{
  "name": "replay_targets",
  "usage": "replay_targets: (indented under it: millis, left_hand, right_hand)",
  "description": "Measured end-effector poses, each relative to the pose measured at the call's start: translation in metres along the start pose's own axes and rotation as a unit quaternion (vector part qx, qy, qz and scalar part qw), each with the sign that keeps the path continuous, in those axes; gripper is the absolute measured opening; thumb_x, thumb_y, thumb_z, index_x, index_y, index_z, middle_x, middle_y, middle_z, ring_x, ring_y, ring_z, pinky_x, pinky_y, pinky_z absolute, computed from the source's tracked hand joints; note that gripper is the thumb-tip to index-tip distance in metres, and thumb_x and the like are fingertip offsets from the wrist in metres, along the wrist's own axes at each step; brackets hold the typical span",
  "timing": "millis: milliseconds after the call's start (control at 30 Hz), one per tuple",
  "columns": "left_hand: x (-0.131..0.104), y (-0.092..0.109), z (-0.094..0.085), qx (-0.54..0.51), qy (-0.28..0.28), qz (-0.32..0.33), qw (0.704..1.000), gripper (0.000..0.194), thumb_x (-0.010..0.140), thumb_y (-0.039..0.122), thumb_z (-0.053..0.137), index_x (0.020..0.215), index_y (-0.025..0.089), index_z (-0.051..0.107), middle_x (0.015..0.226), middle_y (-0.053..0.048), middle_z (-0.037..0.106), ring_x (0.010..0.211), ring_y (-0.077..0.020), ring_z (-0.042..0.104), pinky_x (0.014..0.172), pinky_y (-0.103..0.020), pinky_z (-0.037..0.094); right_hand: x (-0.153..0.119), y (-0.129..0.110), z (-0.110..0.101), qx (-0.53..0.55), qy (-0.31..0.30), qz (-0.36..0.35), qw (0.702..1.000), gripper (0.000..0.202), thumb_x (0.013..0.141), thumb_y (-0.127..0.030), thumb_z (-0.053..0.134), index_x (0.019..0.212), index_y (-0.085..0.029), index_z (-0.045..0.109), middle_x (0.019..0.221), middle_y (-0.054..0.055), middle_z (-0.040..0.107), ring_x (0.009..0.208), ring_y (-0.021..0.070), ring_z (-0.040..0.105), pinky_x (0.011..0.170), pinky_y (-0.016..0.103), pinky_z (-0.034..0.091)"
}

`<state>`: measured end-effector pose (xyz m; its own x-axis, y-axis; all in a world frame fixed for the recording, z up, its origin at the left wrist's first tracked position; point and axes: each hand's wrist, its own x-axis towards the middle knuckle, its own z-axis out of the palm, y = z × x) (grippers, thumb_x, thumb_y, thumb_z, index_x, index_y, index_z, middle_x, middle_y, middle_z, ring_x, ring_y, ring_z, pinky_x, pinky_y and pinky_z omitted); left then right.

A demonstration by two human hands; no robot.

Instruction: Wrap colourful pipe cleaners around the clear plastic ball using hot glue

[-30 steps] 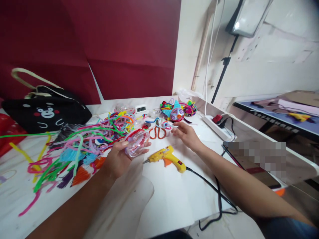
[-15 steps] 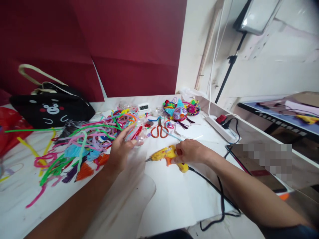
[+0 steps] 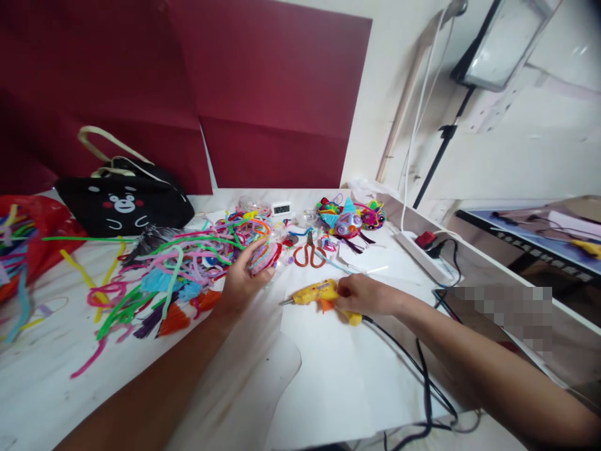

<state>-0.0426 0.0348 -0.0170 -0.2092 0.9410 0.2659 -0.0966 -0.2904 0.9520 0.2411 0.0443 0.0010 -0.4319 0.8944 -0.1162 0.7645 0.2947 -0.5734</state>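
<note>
My left hand [image 3: 248,275] is closed around a small clear ball with pink, red and purple pipe cleaner strips [image 3: 265,257], partly hidden by my fingers. My right hand [image 3: 369,293] has its fingers curled over the rear of a yellow hot glue gun [image 3: 314,292], which lies on the white table with its nozzle toward the left. A light blue pipe cleaner [image 3: 334,264] runs from near the scissors to beside my right fingers. Orange-handled scissors [image 3: 308,255] rest beyond the glue gun.
A heap of colourful pipe cleaners and tassels [image 3: 188,263] spreads at left, before a black bag [image 3: 124,207]. Finished decorated balls [image 3: 347,219] and a small digital clock [image 3: 282,209] stand at the back. A power strip [image 3: 425,258] lies right; the glue gun's black cord [image 3: 399,344] trails near my right forearm.
The view has swung a little left, so more of the red bag shows. The ball in my left hand now shows its striped side more. My right hand stays at the glue gun.
</note>
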Motion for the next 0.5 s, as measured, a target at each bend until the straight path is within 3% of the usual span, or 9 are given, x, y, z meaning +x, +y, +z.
replay_targets:
  millis: [100, 200, 333, 500]
  left_hand:
    - [0.0, -0.002, -0.002, 0.024, -0.007, -0.002, 1.0, 0.07, 0.066, 0.031, 0.094, 0.133, 0.021, 0.079, 0.136, -0.009, 0.081, 0.125, -0.0378, 0.077, 0.097, -0.038, 0.064]
    - [0.0, -0.003, -0.006, 0.064, -0.02, 0.008, 0.998, 0.067, 0.073, 0.036, 0.09, 0.138, 0.023, 0.077, 0.129, -0.006, 0.083, 0.109, -0.0328, 0.08, 0.093, -0.037, 0.064]
    - [0.002, -0.002, -0.009, 0.101, -0.003, 0.027, 0.994, 0.065, 0.075, 0.038, 0.087, 0.137, 0.022, 0.076, 0.123, -0.006, 0.084, 0.107, -0.0328, 0.079, 0.095, -0.039, 0.064]
    - [0.003, -0.009, -0.006, 0.105, 0.009, -0.007, 0.994, 0.077, 0.07, 0.046, 0.088, 0.141, 0.019, 0.074, 0.129, -0.01, 0.082, 0.105, -0.0354, 0.081, 0.094, -0.043, 0.065]
  right_hand:
    - [-0.007, 0.008, -0.005, 0.054, 0.008, 0.017, 0.998, 0.022, 0.083, -0.022, 0.073, 0.066, -0.024, 0.059, 0.061, -0.001, 0.061, 0.057, 0.0147, 0.052, 0.053, 0.03, 0.039]
    - [-0.013, 0.016, -0.011, 0.14, 0.025, 0.021, 0.99, 0.018, 0.082, -0.033, 0.073, 0.072, -0.024, 0.061, 0.067, 0.001, 0.065, 0.06, 0.0165, 0.054, 0.054, 0.03, 0.041]
    - [-0.019, 0.016, -0.015, 0.28, 0.046, 0.006, 0.959, 0.034, 0.079, -0.053, 0.079, 0.08, -0.024, 0.06, 0.069, 0.0, 0.067, 0.058, 0.0153, 0.056, 0.056, 0.03, 0.045]
    - [-0.029, 0.003, -0.015, 0.376, 0.138, -0.028, 0.916, 0.053, 0.071, -0.061, 0.094, 0.092, -0.025, 0.062, 0.072, -0.003, 0.061, 0.057, 0.012, 0.049, 0.05, 0.025, 0.04]
